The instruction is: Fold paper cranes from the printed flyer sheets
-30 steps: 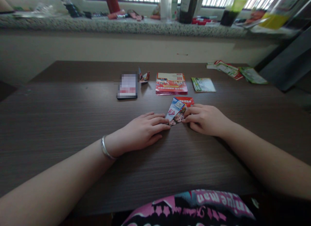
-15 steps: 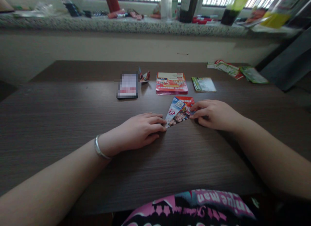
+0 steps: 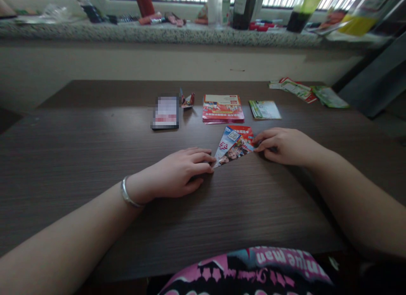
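Observation:
A folded printed paper (image 3: 234,147) lies on the table in front of me, narrowing to a point at its lower left. Its visible faces are blue with a QR code, a photo print and a red part. My left hand (image 3: 187,170), with a silver bangle at the wrist, rests on the table with fingers stretched out and fingertips touching the paper's lower-left tip. At the right corner, my right hand (image 3: 281,146) has its thumb and curled fingers closed on the paper's edge.
Beyond the paper lie a stack of red flyers (image 3: 223,110), a small pile of green-and-white papers (image 3: 265,110), a phone-like device (image 3: 165,112) with a blurred screen, and a small folded paper figure (image 3: 187,100). Paper strips (image 3: 298,90) lie far right. Bottles and pens crowd the windowsill (image 3: 177,35).
My right hand has slid a little right along the paper to its right corner, uncovering more of the print. My left hand stays at the lower-left tip.

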`<action>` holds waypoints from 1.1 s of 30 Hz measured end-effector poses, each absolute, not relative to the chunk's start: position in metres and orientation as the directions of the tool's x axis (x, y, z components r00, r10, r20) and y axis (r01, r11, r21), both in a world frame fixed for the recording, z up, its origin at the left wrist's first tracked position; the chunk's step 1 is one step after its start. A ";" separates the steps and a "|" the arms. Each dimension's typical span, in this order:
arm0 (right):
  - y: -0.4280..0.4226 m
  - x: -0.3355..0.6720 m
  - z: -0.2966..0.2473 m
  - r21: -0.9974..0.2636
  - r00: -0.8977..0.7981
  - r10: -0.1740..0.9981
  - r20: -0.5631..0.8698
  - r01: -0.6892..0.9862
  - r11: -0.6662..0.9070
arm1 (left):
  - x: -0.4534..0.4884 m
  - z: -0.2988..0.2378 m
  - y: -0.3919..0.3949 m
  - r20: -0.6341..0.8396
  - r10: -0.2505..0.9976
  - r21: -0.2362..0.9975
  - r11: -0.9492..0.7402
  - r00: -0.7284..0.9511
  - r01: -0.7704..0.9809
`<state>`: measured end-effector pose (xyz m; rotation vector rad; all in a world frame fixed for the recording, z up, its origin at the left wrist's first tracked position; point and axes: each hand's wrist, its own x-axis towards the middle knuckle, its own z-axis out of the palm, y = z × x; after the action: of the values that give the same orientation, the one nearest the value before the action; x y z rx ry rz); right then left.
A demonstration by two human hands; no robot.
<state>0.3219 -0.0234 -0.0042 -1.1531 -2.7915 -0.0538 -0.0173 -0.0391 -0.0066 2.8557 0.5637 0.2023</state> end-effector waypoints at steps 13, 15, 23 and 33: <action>-0.019 0.324 -0.011 -0.052 -0.676 0.712 0.191 0.718 0.695 | -0.019 -0.009 -0.036 0.107 0.412 0.203 -0.900 0.905 0.385; -0.019 0.322 -0.015 -0.040 -0.626 0.739 0.248 0.756 0.654 | -0.018 -0.009 -0.036 0.095 0.415 0.193 -0.900 0.905 0.392; -0.024 0.300 -0.016 -0.078 -0.660 0.636 0.400 0.667 0.741 | -0.007 -0.009 -0.045 0.148 0.470 0.044 -0.882 0.870 0.469; -0.042 0.255 -0.015 -0.066 -0.835 0.493 0.244 0.493 0.867 | 0.001 -0.009 -0.045 0.163 0.486 0.085 -0.874 0.859 0.479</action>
<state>0.2554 -0.0420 -0.0148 -0.7489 -2.7867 0.0004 0.0011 -0.0445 -0.0090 2.9885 0.7761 0.2788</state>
